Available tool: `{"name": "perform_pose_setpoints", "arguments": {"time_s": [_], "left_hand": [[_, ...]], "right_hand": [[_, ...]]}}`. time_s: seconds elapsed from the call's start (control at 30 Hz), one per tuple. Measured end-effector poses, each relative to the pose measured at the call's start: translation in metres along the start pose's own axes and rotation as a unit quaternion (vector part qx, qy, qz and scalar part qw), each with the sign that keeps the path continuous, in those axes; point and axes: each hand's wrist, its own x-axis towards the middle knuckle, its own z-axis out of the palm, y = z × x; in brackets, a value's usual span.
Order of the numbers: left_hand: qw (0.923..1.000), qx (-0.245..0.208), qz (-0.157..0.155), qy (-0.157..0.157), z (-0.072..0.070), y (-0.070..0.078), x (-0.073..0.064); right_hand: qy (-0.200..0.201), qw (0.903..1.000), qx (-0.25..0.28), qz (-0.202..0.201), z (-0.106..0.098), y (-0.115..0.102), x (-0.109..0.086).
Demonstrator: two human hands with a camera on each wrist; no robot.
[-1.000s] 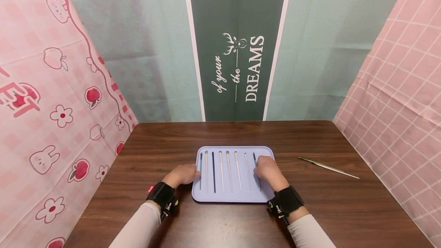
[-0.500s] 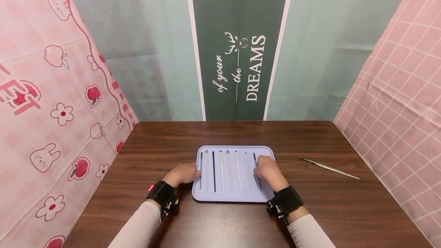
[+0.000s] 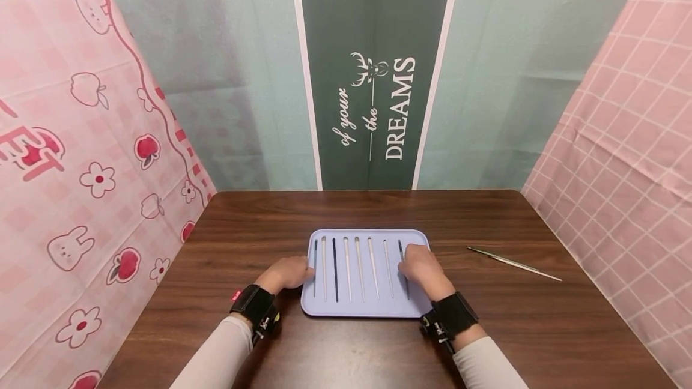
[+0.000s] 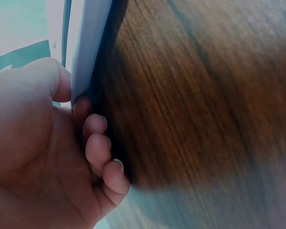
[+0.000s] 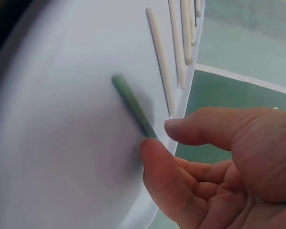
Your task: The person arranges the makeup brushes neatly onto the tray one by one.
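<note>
A lilac tray point(image 3: 357, 310) lies on the table, with several slim brushes point(image 3: 359, 269) laid side by side in it. At the tray's left edge, my left hand point(image 3: 286, 272) grips the rim; in the left wrist view the thumb is over it and the fingers curl against its outside. My right hand point(image 3: 423, 269) is over the right part of the tray, beside a green brush point(image 5: 131, 106). In the right wrist view its index fingertip is at the brush, touching or nearly so. The thumb stands a little apart from it. Part of that brush is hidden by the finger.
On the brown wooden table point(image 3: 216, 245), a slim green and pale pair of sticks or brushes point(image 3: 513, 263) lies right of the tray. Pink patterned cloth hangs on both sides, and a green curtain point(image 3: 367, 77) hangs behind the far edge.
The green brush by my right hand has turned slightly, its top end shifting a touch to the right. My right hand has shifted slightly right. The left hand and tray look unchanged.
</note>
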Motion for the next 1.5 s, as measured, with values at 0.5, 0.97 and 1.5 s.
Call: {"name": "perform_pose_setpoints", "arguments": {"time_s": [0.5,0.97,1.5], "left_hand": [[1.0,-0.005,-0.002,-0.005,-0.001,0.001,0.0],[1.0,-0.005,-0.005,-0.007,-0.003,0.003,-0.002],[1.0,-0.002,0.003,-0.006,-0.002,0.001,-0.001]], "right_hand": [[0.052,0.9985,-0.012,-0.014,-0.021,0.02,-0.007],[0.052,0.9985,-0.015,0.001,-0.03,0.065,-0.02],[0.057,0.9976,-0.038,0.012,-0.041,0.11,-0.037]]}}
